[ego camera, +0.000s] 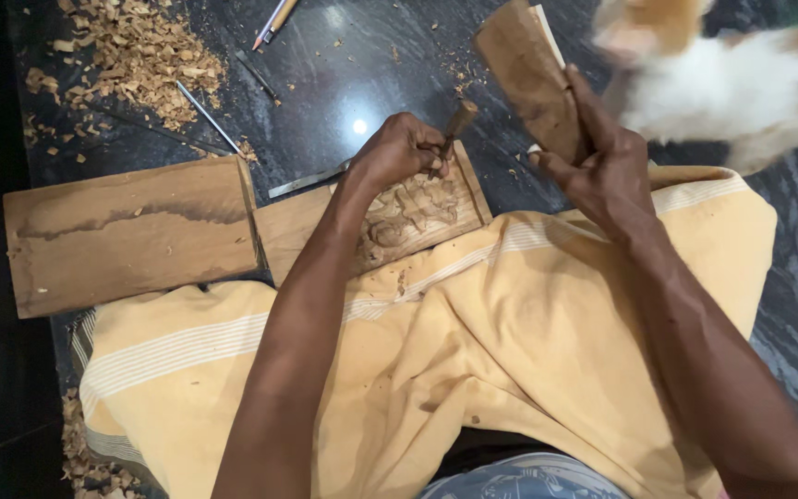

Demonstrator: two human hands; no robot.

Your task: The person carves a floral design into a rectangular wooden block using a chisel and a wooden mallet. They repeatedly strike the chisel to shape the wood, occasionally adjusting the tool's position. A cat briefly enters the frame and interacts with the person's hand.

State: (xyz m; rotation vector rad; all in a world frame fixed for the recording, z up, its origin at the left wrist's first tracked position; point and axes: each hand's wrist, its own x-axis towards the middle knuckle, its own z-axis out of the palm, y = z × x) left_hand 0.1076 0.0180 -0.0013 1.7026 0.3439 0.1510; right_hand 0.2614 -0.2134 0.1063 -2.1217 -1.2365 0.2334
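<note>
A wooden-handled chisel (454, 125) is clenched in the left hand (399, 152), its tip set against a carved panel (413, 212) lying just beneath that hand; the panel's pale brown face is cut in relief with rounded, curling forms, while the part nearer the wrist is left plain. A flat wooden block (528, 79), dark and worn on its broad face, is gripped by the right hand (602, 176) and held raised and tilted, up and away from the chisel handle. A larger plain board (131, 236) with a dark wavy streak is seen out beyond the left forearm, touching the carved panel's end. A yellow striped cloth (510, 342) is spread under both arms. Wood shavings (136, 55), thin metal tools (210, 115) and a pencil (274, 20) are scattered on the dark stone floor (344, 65) beyond the left hand. A blurred white and orange animal (722, 83) is seen past the right hand
</note>
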